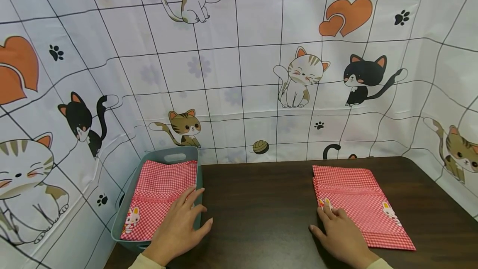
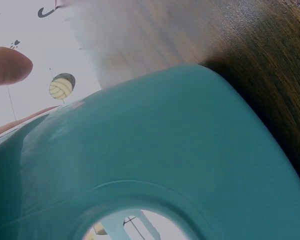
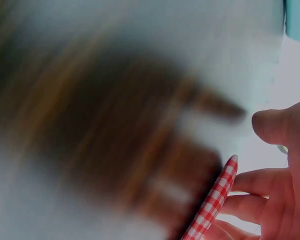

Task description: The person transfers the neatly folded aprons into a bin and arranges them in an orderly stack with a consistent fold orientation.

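Observation:
A teal plastic basket [image 1: 199, 177] stands at the left of the table, with a red-and-white checked cloth [image 1: 164, 182] bearing a rabbit figure inside it. Over the basket's right side lies my left hand [image 1: 179, 227], fingers spread and loosely bent; whether it touches the rim I cannot tell. The left wrist view is mostly filled by the basket wall [image 2: 140, 140]. On the right, a similar flat checked cloth [image 1: 366, 202] with rabbit figures lies on the table. My right hand [image 1: 341, 231] rests on its near left edge, fingers relaxed and thumb [image 3: 272, 125] apart from the cloth.
The dark wooden table [image 1: 257, 206] spans the space between the basket and the flat cloth. A white curtain [image 1: 257, 69] printed with grid lines, cats and hearts hangs behind and along both sides.

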A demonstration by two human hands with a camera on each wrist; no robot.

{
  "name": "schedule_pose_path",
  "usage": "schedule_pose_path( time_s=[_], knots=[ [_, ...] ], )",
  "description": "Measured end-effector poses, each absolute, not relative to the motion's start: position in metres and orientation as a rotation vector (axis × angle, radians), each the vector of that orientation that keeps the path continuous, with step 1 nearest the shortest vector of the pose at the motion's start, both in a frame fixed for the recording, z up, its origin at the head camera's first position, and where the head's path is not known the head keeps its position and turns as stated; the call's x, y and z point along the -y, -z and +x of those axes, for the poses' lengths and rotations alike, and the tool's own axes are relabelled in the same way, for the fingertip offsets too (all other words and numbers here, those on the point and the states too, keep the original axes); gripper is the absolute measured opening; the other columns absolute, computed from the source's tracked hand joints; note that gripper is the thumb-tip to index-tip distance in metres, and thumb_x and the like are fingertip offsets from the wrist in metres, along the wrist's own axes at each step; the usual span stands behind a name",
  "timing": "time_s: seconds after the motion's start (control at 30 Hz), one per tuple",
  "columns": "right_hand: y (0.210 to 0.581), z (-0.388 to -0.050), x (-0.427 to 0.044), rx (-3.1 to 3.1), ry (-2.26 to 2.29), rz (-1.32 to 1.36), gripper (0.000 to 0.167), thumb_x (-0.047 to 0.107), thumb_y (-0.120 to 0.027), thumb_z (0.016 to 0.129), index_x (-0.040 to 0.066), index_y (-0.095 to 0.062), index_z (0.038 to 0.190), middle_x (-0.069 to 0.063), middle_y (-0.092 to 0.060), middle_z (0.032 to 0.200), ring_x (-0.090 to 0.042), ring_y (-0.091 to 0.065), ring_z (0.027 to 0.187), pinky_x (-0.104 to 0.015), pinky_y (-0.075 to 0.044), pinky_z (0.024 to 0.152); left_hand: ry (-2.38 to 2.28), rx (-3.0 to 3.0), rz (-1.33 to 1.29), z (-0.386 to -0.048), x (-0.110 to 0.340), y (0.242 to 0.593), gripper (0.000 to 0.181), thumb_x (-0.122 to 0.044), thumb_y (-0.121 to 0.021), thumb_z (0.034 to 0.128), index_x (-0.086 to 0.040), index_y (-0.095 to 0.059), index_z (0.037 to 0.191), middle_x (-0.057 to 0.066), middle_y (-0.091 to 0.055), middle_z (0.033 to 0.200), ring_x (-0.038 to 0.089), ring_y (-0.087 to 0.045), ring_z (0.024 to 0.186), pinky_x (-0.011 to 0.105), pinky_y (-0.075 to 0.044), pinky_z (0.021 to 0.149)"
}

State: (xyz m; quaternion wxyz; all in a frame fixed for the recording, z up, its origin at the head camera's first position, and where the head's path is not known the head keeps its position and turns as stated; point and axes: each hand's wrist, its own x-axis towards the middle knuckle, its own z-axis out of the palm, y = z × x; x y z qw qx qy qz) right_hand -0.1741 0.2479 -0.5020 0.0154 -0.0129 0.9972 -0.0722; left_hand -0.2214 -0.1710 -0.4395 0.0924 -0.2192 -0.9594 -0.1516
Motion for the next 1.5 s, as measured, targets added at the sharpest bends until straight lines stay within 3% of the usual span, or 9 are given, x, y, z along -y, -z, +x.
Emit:
schedule_pose_path(
  time_s=[0.33,0.8,1.1,1.5],
  knots=[
    [0.497,-0.174,-0.222,-3.091,0.230,-0.108,0.071,0.051,-0.074,0.097,-0.003,-0.066,0.143,-0.029,-0.062,0.150,-0.044,-0.061,0.125,-0.059,-0.051,0.106,0.452,2.830,-0.663,-0.221,0.171,0.441,0.016,-0.034,-0.081,0.0944,-0.018,-0.080,0.095,0.010,-0.059,0.157,0.040,-0.044,0.154,0.066,-0.042,0.119],
    [0.498,-0.177,-0.171,-3.088,0.321,-0.139,0.069,0.049,-0.076,0.096,0.000,-0.066,0.144,-0.022,-0.062,0.153,-0.043,-0.058,0.132,-0.057,-0.052,0.109,0.463,2.806,-0.669,-0.221,0.172,0.440,0.012,-0.029,-0.075,0.1014,-0.022,-0.080,0.094,0.008,-0.059,0.157,0.038,-0.044,0.155,0.065,-0.044,0.118],
    [0.497,-0.174,-0.147,-3.079,0.368,-0.173,0.068,0.047,-0.078,0.096,0.002,-0.066,0.145,-0.021,-0.059,0.156,-0.041,-0.058,0.132,-0.057,-0.054,0.106,0.472,2.806,-0.662,-0.222,0.171,0.441,0.013,-0.029,-0.075,0.1016,-0.021,-0.080,0.093,0.008,-0.059,0.157,0.037,-0.044,0.155,0.065,-0.045,0.116],
    [0.497,-0.178,-0.140,-3.044,0.370,-0.178,0.074,0.052,-0.079,0.093,0.000,-0.065,0.144,-0.020,-0.066,0.148,-0.043,-0.059,0.131,-0.059,-0.052,0.109,0.471,2.795,-0.654,-0.221,0.172,0.442,0.015,-0.029,-0.076,0.0997,-0.015,-0.083,0.100,0.009,-0.059,0.157,0.037,-0.044,0.155,0.064,-0.045,0.118]
  ],
)
